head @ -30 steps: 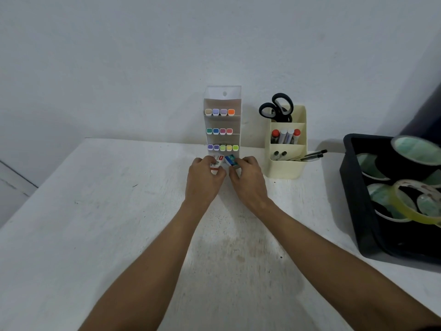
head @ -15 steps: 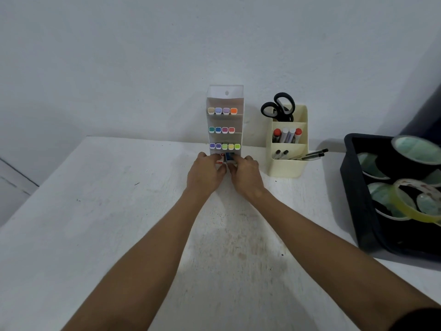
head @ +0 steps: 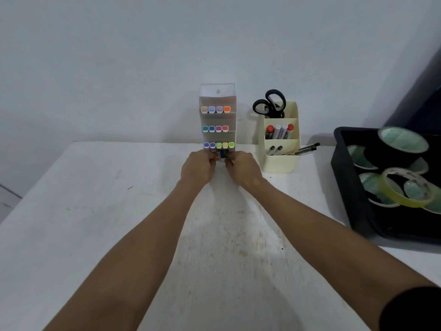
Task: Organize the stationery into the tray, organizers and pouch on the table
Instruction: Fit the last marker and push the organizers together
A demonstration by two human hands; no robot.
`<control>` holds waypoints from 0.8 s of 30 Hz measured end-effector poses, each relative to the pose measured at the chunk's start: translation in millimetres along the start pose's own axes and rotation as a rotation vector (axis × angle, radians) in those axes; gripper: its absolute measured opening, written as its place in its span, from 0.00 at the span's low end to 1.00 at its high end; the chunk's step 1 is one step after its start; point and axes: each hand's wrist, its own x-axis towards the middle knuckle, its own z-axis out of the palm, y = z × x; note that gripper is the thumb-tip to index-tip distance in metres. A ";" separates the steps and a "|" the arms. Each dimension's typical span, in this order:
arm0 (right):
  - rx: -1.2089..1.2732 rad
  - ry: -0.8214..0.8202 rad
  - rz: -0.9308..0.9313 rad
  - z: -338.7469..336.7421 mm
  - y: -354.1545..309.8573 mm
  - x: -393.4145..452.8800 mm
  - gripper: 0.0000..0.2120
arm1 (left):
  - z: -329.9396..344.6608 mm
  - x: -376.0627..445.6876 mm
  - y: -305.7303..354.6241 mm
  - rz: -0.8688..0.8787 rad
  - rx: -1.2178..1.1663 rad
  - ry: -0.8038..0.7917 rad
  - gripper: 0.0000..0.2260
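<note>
Markers racked, pens potted, tapes trayed. Left hand, right hand pinching small items, probably erasers; pouch unseen.

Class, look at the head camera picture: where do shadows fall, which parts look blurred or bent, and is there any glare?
Head view: soft, even light with no harsh glare; a faint shadow lies on the white table beneath the forearms; the small items pinched by the left hand and right hand are too blurred to identify; wide-angle bending stretches the black plastic tray at the right edge.
</note>
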 end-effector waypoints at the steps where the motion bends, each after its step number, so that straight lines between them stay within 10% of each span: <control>1: -0.007 -0.003 0.003 -0.2 -0.5 1.0 0.14 | 0.4 0.3 -0.1 -0.003 0.002 -0.007 0.13; 24: 0.009 -0.165 -0.004 -6.5 -1.5 -10.2 0.25 | -7.9 -10.4 -2.0 0.011 0.039 -0.151 0.20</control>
